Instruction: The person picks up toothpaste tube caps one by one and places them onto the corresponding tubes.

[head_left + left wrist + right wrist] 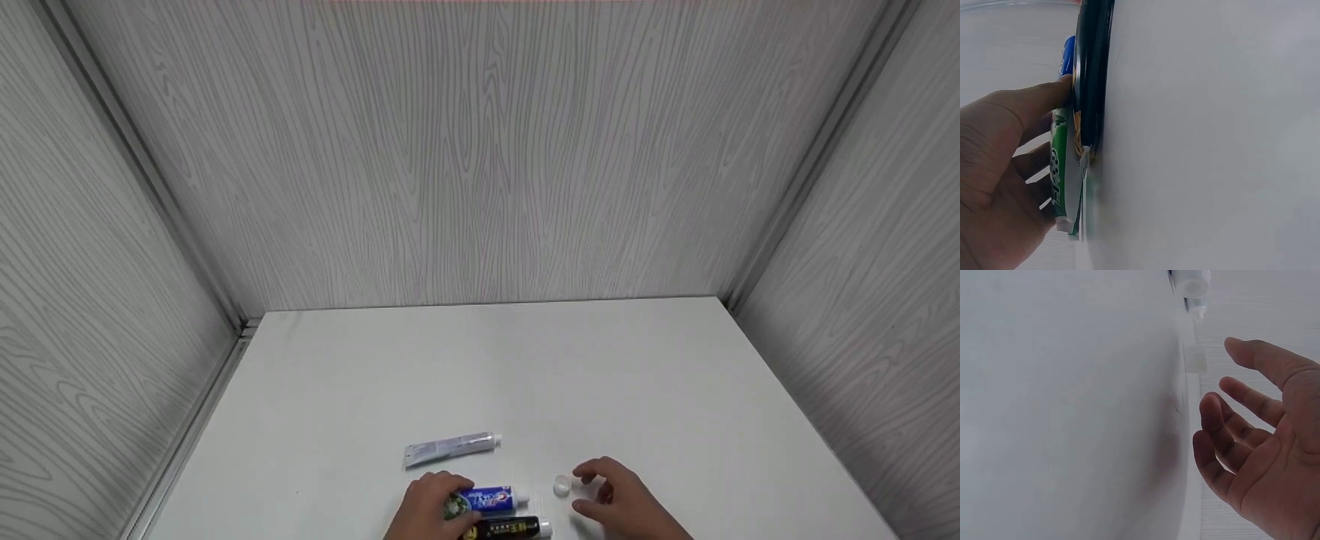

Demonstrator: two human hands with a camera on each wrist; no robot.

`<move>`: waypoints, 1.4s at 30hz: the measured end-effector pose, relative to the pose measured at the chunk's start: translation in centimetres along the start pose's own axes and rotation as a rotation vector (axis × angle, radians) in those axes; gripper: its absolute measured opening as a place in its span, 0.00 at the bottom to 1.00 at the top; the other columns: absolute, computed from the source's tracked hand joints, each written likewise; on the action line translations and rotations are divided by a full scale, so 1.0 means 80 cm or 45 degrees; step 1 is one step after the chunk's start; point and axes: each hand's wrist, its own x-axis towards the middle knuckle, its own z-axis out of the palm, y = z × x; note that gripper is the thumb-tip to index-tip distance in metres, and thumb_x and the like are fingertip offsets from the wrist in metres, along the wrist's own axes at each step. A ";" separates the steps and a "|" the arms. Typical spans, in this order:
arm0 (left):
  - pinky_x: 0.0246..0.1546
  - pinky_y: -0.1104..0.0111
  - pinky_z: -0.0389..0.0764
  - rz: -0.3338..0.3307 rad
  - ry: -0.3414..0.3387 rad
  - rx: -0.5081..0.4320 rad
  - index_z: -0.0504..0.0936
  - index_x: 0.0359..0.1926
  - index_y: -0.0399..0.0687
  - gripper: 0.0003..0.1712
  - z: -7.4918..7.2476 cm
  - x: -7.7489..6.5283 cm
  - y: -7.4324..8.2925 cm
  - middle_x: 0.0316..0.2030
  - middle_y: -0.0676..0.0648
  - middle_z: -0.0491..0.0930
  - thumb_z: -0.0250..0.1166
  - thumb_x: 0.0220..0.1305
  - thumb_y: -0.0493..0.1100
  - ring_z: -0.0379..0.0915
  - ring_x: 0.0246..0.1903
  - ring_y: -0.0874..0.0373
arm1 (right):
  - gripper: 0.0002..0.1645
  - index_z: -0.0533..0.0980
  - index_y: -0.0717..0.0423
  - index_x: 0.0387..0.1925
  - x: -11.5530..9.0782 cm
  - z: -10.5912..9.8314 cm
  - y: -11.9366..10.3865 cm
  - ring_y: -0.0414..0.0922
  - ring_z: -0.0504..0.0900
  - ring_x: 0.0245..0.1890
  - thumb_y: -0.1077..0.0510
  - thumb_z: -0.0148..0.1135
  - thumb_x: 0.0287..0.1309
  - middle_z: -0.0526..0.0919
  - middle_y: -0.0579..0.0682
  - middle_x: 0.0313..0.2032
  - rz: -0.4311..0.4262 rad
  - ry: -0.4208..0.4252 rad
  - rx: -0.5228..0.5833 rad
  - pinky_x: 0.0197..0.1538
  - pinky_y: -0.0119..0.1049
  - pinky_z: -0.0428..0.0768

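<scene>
So the blue-and-green tube [491, 499] is the thing to look at here, and everything else kinda sits around it. It's lying on the white table [480, 375], and the left hand [429, 508] has it gripped, fingers on the far side and thumb on the near side. The hand covers a good chunk of the tube's left part, while the blue part and the narrow white nozzle [1198, 315] poke out to the right.

The right hand [619, 499] is off to the right of that tube, well apart from it, thumb and fingers spread with a gap between them and the fingers a bit bent. Between the tube's nozzle and that hand there's a little white cap [562, 486] on the table, just beside the fingertips but not in their hold.

On the near side of the blue-and-green tube lies a black tube [510, 528] with a white end, right next to the left thumb; can't tell if the thumb touches it. Past the tube's far side, a silvery tube [452, 448] lies slightly slanted.
</scene>
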 end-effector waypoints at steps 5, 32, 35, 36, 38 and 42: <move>0.52 0.50 0.79 0.009 0.003 -0.006 0.89 0.55 0.50 0.25 0.002 -0.002 0.000 0.47 0.53 0.89 0.74 0.66 0.61 0.80 0.48 0.57 | 0.29 0.77 0.57 0.61 0.001 0.002 -0.001 0.37 0.75 0.35 0.49 0.75 0.65 0.79 0.54 0.52 0.046 -0.002 -0.028 0.41 0.29 0.75; 0.54 0.50 0.77 -0.056 0.231 0.011 0.89 0.50 0.52 0.18 -0.009 0.008 0.013 0.46 0.54 0.88 0.74 0.67 0.57 0.79 0.50 0.58 | 0.27 0.81 0.54 0.58 0.014 0.003 0.007 0.41 0.76 0.40 0.49 0.78 0.61 0.81 0.51 0.52 0.050 -0.021 -0.066 0.43 0.31 0.75; 0.57 0.47 0.77 -0.070 0.279 0.015 0.88 0.50 0.52 0.18 -0.011 0.011 0.010 0.46 0.55 0.87 0.75 0.66 0.56 0.80 0.51 0.57 | 0.26 0.81 0.54 0.57 0.015 0.004 0.009 0.41 0.76 0.40 0.50 0.78 0.61 0.82 0.51 0.52 0.045 -0.033 -0.062 0.43 0.31 0.75; 0.57 0.46 0.77 -0.072 0.289 0.019 0.88 0.51 0.52 0.19 -0.011 0.013 0.009 0.47 0.54 0.87 0.75 0.66 0.57 0.80 0.52 0.56 | 0.26 0.81 0.54 0.57 0.016 0.004 0.010 0.41 0.76 0.40 0.50 0.78 0.61 0.82 0.51 0.52 0.045 -0.036 -0.060 0.43 0.31 0.75; 0.59 0.45 0.78 -0.077 0.314 0.023 0.87 0.53 0.52 0.23 -0.011 0.016 0.007 0.49 0.53 0.86 0.75 0.65 0.60 0.80 0.54 0.54 | 0.25 0.82 0.54 0.56 0.017 0.005 0.010 0.40 0.76 0.40 0.50 0.78 0.61 0.82 0.51 0.52 0.037 -0.040 -0.062 0.43 0.31 0.75; 0.58 0.48 0.78 -0.084 0.364 0.035 0.85 0.58 0.50 0.32 -0.010 0.022 0.005 0.50 0.50 0.84 0.75 0.63 0.65 0.78 0.54 0.53 | 0.25 0.82 0.54 0.56 0.018 0.005 0.009 0.40 0.76 0.39 0.50 0.78 0.61 0.82 0.50 0.51 0.014 -0.038 -0.086 0.42 0.31 0.75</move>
